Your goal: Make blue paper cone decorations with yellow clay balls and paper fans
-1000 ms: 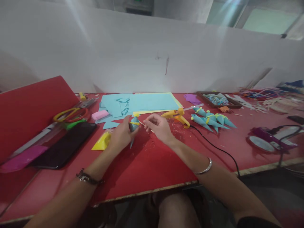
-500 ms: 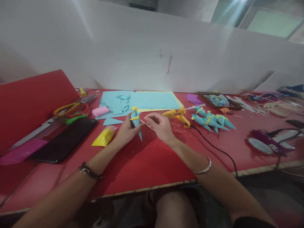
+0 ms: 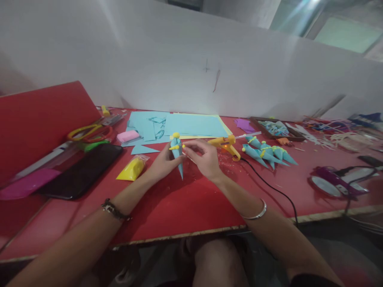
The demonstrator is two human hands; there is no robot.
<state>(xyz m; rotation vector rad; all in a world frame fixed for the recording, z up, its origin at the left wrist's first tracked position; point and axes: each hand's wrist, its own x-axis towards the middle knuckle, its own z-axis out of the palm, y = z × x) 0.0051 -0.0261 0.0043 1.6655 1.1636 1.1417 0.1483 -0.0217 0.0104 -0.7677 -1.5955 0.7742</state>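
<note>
My left hand [image 3: 165,162] is closed around a blue paper cone [image 3: 177,157], its point hanging down. Yellow clay-like trim and a yellow ball decorate the cone's top. Close beside it, my right hand [image 3: 206,157] is pinched, with a thin pale stick [image 3: 191,158] running under its fingers. A tiny yellow ball [image 3: 183,146] shows at the right fingertips; whether it touches the cone I cannot tell. To the right of that hand lies a yellow glue gun [image 3: 226,144] with an orange light glowing.
Several finished-looking blue cones [image 3: 266,151] lie right of the glue gun. Blue paper sheets [image 3: 194,125] lie behind my hands. At left are a yellow clay packet [image 3: 131,169], a black phone [image 3: 86,171] and scissors [image 3: 89,133]. A black cord [image 3: 269,183] crosses the red table.
The cone and my left hand appear slightly further right in view. My right fingertips are now nearer the cone, with a small yellow ball showing at them.
</note>
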